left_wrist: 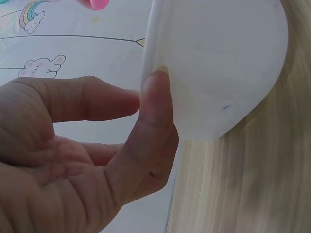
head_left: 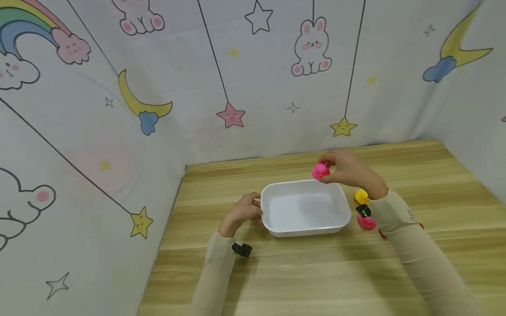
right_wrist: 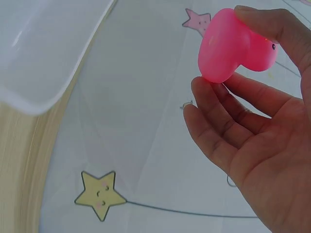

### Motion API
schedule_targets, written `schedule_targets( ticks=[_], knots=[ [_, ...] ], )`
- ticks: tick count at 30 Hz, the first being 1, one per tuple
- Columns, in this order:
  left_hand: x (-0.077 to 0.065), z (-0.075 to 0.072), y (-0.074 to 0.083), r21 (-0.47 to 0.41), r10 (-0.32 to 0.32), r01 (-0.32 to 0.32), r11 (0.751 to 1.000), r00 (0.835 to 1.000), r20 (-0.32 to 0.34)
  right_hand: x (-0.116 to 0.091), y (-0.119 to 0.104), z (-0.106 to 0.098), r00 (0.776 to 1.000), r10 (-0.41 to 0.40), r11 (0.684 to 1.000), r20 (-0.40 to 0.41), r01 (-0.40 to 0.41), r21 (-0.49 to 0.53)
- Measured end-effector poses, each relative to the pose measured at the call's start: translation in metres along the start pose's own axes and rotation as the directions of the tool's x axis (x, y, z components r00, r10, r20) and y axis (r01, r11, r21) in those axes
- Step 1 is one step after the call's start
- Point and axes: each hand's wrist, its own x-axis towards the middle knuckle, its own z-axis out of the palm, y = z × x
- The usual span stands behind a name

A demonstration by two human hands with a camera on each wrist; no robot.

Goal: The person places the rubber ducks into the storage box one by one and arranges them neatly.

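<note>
Between my right thumb and fingertips I pinch a pink rubber duck (head_left: 320, 171), held above the far right part of a white plastic tub (head_left: 304, 231). In the right wrist view the duck (right_wrist: 223, 46) is tilted and my right hand (right_wrist: 252, 131) grips it by its sides. My left hand (head_left: 246, 208) holds the tub's left end; its thumb and curled fingers meet at the rim, as the left wrist view shows with the hand (left_wrist: 97, 145) against the tub wall (left_wrist: 218, 63). The tub's visible inside holds nothing.
Right of the tub lie a yellow duck (head_left: 361, 196) and another pink duck (head_left: 366, 222). A red thing (head_left: 382, 234) is mostly hidden under my right sleeve. Black pieces (head_left: 242, 250) show beside my left and right wrists. A printed cloth (head_left: 269, 131) stands behind the wooden table (head_left: 276, 281).
</note>
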Motion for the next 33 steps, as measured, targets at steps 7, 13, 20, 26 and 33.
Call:
schedule_targets(
  ticks=[7, 13, 20, 26, 33],
  knots=[
    [0.003, 0.001, 0.004, 0.006, 0.003, -0.004, 1.0, 1.0, 0.005, 0.022, -0.011, 0.018, 0.998, -0.054, 0.998, 0.011, 0.053, 0.029],
    [0.002, 0.003, 0.004, 0.003, 0.004, -0.004, 1.0, 1.0, 0.02, 0.037, -0.019, 0.04, 0.996, -0.074, 0.994, 0.056, 0.069, 0.079],
    [0.004, -0.002, 0.006, -0.01, 0.007, -0.007, 1.0, 1.0, -0.001, 0.061, -0.024, 0.069, 0.981, -0.12, 0.992, 0.155, 0.115, 0.046],
    [-0.003, -0.001, 0.001, -0.023, -0.003, 0.003, 1.0, 1.0, 0.007, 0.068, -0.031, 0.093, 0.957, -0.118, 0.993, 0.266, 0.12, 0.008],
    [-0.007, 0.001, -0.005, -0.05, 0.023, -0.023, 0.998, 1.0, 0.003, 0.071, -0.035, 0.113, 0.942, -0.174, 0.983, 0.287, 0.184, -0.006]
  ],
)
